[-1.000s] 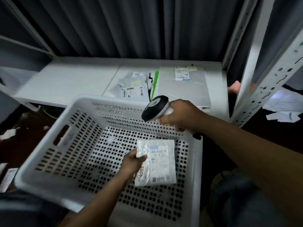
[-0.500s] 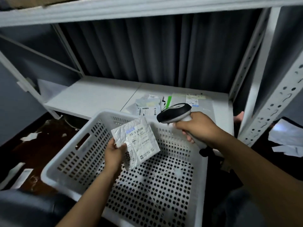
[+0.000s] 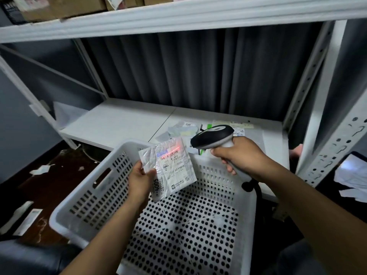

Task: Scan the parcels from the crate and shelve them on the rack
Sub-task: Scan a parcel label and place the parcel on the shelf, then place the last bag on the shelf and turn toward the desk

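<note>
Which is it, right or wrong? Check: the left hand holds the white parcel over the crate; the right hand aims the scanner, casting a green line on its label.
Wrong colour: in the head view the left hand holds the white parcel over the crate; the right hand aims the scanner, casting a red line on its label.

Plastic, paper and metal
The parcel (image 3: 167,169) is crinkly shiny plastic with a matt paper label (image 3: 176,167). The crate (image 3: 66,210) at 6 o'clock is smooth white plastic. The scanner (image 3: 212,136) top is glossy black. The rack (image 3: 178,18) is painted metal.
</note>
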### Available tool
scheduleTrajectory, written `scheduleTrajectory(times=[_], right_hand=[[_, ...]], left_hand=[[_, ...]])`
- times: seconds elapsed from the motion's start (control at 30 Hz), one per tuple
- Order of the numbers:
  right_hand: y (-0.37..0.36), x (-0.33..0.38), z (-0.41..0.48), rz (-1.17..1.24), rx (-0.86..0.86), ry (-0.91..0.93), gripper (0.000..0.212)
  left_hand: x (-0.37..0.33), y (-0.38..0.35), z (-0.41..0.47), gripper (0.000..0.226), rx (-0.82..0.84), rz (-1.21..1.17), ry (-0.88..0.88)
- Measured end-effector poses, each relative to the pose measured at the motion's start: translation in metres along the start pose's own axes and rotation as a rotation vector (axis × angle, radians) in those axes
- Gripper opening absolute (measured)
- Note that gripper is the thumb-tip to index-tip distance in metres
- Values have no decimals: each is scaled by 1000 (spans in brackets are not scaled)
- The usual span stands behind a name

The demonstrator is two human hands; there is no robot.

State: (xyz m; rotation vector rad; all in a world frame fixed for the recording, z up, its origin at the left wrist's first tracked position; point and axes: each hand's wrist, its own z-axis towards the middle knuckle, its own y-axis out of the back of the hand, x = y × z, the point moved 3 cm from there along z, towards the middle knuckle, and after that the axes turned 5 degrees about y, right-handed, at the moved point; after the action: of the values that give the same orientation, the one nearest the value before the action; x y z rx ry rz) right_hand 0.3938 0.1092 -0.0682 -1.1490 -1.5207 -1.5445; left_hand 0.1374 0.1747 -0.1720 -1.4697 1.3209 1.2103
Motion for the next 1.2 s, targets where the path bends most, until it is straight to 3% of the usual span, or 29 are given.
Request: scheduleTrajectory(times=[0.33,0.5,0.73,1.03,1.13,1.2], right_hand=[[-3,-4,14,-23,7,-7,24],[13,-9,49,-64,-115,-9,16],[20,-33,110,-382,-243,-70,20],[4,-62,161,-478,-182,-153,22],[0,-70,174,-557,-163,-170,24],[-1,-74,180,-599,-162,-179,25]], left_hand=[[2,-5,13,24,9,8,3],[-12,-27,60,23,-3,93,-29],[-31,-86,173,35,-1,166,13],[8,-123,296,44,60,577,-81],[21,-130,323,46,98,689,-217],[29,-132,332,41,80,903,-376]])
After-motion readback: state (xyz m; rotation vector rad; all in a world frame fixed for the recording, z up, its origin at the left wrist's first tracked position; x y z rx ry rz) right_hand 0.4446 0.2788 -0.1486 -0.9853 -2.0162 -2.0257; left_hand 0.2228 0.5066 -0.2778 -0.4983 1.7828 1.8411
